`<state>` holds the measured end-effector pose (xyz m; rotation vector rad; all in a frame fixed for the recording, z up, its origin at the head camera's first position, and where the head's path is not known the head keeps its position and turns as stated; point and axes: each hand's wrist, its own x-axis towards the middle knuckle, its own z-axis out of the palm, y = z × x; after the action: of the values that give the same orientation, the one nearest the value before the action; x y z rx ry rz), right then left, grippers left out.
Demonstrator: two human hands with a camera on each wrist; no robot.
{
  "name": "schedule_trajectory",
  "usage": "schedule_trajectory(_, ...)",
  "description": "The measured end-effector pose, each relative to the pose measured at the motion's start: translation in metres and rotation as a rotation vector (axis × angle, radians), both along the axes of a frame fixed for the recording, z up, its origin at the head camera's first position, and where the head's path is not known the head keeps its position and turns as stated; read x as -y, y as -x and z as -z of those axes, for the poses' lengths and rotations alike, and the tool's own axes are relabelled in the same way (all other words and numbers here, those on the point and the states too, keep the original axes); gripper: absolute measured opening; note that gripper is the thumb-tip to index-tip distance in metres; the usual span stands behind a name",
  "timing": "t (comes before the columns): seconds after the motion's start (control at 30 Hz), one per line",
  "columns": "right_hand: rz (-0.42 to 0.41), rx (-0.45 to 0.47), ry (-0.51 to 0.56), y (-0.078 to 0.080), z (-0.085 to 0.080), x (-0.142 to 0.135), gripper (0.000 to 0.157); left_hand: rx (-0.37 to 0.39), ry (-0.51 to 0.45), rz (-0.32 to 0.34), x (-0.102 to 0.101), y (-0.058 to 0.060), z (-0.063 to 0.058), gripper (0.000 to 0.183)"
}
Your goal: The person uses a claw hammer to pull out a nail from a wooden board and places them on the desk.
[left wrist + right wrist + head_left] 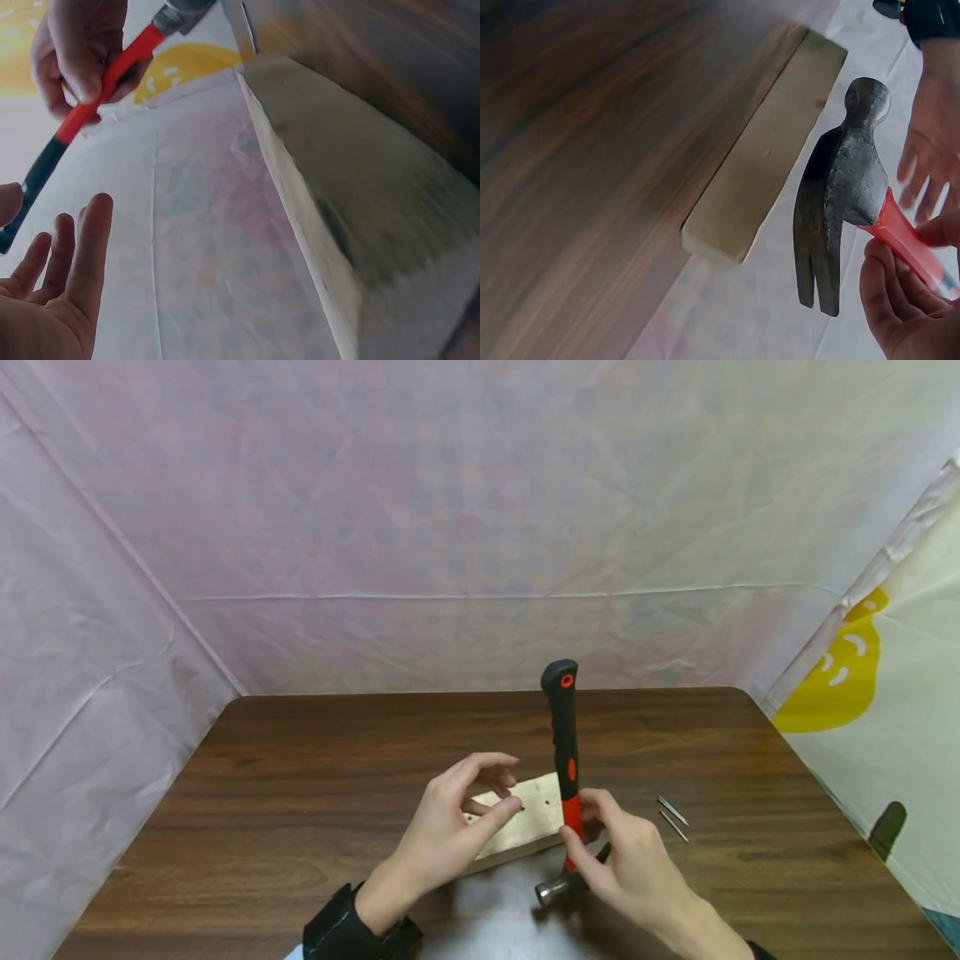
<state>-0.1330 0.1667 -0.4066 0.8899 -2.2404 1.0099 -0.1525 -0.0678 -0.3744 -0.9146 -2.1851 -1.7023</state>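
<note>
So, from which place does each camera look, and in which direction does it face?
Head: above the table, facing forward and down; shows both hands, hammer, wood block, nails.
Left wrist: low beside the block, looking across; shows the open left hand and the right hand.
Right wrist: close behind the hammer head; shows right-hand fingers holding the red neck.
All share the hammer and block.

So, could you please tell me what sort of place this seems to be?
Probably a makeshift recording booth for simple woodwork: a dark wooden table enclosed by draped plastic sheeting, with a hammer in the right hand, a wood block and loose nails.
</note>
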Motion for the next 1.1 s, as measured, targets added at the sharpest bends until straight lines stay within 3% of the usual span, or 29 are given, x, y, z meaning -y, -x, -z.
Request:
schedule_trajectory(0.43, 0.158, 0.027, -0.057, 0.006, 0.006, -0.036, 0.033, 0.006, 0.122, -0.163, 0.042, 0.011, 0.013, 0.026)
schedule_trajectory(0.57, 0.187, 0.093, -0.079, 0.006, 0.011, -0.042, 0.032, -0.02, 0.157, -0.218, 0.053, 0.012, 0.015, 0.024)
schedule_trajectory(0.93, 0.284, 0.189, -0.127, 0.012, 0.016, -0.053, 0.03, -0.025, 0.216, -0.29, 0.069, 0.012, 0.017, 0.023)
schedule_trajectory(1.1, 0.313, 0.305, -0.18, 0.017, 0.012, -0.055, 0.025, -0.036, 0.22, -0.287, 0.07, 0.013, 0.018, 0.023)
